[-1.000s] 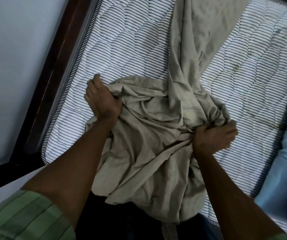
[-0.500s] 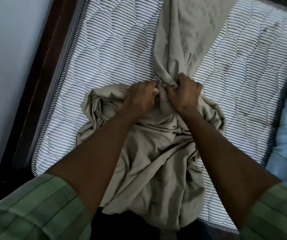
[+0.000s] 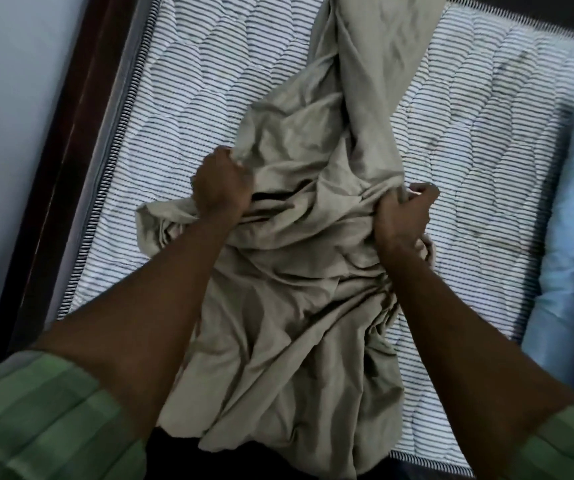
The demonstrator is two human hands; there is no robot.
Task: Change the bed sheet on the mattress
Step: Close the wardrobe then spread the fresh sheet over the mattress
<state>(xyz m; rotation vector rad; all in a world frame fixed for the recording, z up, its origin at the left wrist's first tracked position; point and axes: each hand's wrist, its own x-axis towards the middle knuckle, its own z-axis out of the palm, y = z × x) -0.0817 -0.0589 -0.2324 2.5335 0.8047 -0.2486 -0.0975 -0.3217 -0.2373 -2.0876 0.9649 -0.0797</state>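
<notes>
A crumpled beige bed sheet point(image 3: 299, 271) lies bunched down the middle of a bare mattress point(image 3: 192, 109) quilted in white with thin dark stripes. A long strip of the sheet runs up to the far edge. My left hand point(image 3: 221, 188) grips a fold on the sheet's left side. My right hand point(image 3: 403, 216) is clenched on a gathered fold at its right side. The sheet's near end hangs over the mattress edge toward me.
A dark wooden bed frame point(image 3: 67, 161) runs along the left, against a pale wall point(image 3: 11, 116). A light blue pillow or cushion point(image 3: 573, 244) lies at the right edge of the mattress. Green striped sleeves show at the bottom corners.
My hands, together at the sheet's middle half a second ago, have pulled apart to the left and right, each holding fabric. More of the sheet is gathered toward me.
</notes>
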